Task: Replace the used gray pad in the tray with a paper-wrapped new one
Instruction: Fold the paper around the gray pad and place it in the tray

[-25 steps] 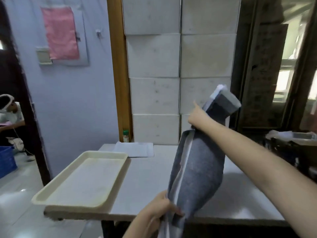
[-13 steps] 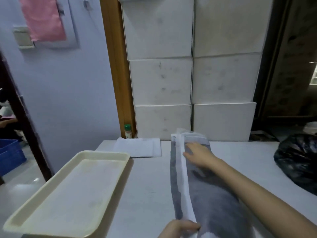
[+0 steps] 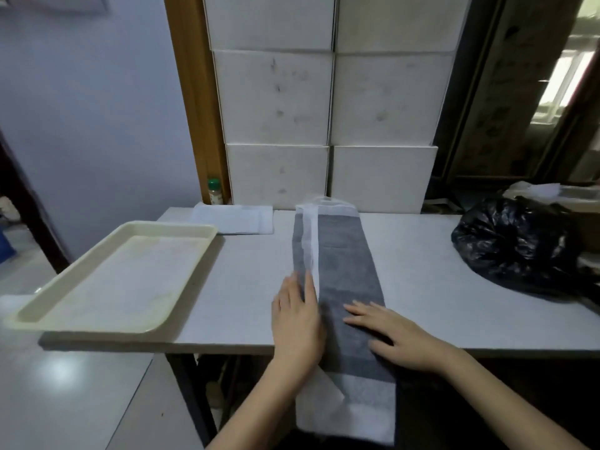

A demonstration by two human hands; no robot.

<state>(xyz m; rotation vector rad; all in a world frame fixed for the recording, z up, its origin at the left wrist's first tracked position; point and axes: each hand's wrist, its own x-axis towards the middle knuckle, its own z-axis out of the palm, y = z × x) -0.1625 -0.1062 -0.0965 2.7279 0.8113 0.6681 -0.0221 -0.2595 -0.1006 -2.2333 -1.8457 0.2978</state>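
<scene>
Both hands lie flat on the long gray pad [image 3: 344, 274], fingers straight and close together, gripping nothing. The left hand [image 3: 297, 323] presses along the pad's left edge, its fingertips on the strip of white paper [image 3: 310, 245] that runs up the pad's length; the right hand [image 3: 394, 336] rests palm down on the bare gray surface just right of that strip. The pad stretches from the boxes [image 3: 328, 99] at the back of the table [image 3: 422, 274] to the front edge, and its near end, covered in white paper, hangs off the table toward the person. The paper looks only partly folded around the pad, with gray showing on both sides of the strip. The risk, as I judge it, is that the overhanging end drags the pad forward once the hands lift, or that the thin paper tears or creases if it is pulled while a palm pins it. The tray [image 3: 201, 233] sits well to the left with no pad in it, part of it past the table's front edge, so a nudge during the transfer could tip it. A folded white sheet [image 3: 233, 219] lies behind the tray, and a black bag [image 3: 516, 245] sits at the right.
</scene>
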